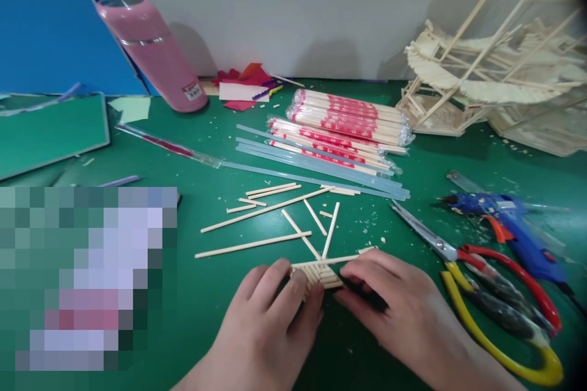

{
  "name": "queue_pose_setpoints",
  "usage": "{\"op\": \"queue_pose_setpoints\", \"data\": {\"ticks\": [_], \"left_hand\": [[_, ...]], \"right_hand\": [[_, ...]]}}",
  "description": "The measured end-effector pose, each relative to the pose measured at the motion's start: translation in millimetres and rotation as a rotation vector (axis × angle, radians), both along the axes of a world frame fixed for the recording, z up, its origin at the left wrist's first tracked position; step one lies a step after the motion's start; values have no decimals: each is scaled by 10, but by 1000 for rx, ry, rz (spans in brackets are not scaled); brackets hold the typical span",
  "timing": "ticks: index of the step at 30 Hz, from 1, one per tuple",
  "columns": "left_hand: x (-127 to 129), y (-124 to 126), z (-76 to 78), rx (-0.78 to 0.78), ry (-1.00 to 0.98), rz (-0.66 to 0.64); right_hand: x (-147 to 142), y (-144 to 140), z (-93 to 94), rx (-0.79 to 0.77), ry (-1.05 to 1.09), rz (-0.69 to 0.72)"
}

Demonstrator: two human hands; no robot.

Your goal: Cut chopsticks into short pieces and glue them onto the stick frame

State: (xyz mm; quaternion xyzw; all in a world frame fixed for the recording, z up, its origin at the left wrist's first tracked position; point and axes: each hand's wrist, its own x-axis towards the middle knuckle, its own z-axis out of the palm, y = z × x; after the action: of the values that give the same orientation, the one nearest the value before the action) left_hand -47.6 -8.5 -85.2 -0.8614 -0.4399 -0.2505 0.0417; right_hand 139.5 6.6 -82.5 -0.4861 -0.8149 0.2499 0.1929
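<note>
My left hand (270,311) is closed around a small panel of short wooden sticks (323,275) glued side by side, at the lower middle. Thumb and fingers of my right hand (394,299) close on the panel's right corner; part of that grip is hidden. Along the panel's far edge runs a thin wooden stick (342,261), its right end by my right fingers. Beyond it lie loose cut sticks of various lengths, among them a long stick (252,244) and a short upright-looking one (331,229), flat on the green table (174,293).
Scissors (454,253) and a blue glue gun (509,214) lie at the right. Glue sticks (316,165) and wrapped chopstick packs (348,116) are behind. A pink bottle (151,52) stands back left, a wooden stick model (477,73) back right. The lower left is pixelated.
</note>
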Motion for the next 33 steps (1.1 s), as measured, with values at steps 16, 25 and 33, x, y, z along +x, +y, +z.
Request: {"op": "queue_pose_setpoints", "data": {"ticks": [16,25,33], "left_hand": [[-84,-56,-29,-185,-183,-64],[23,-89,-180,-23,-194,98],[6,-35,-33,-27,-55,8]], "right_hand": [[0,-11,-34,29,36,13],[-17,-11,-17,21,29,10],[-4,12,43,-92,27,1]]}}
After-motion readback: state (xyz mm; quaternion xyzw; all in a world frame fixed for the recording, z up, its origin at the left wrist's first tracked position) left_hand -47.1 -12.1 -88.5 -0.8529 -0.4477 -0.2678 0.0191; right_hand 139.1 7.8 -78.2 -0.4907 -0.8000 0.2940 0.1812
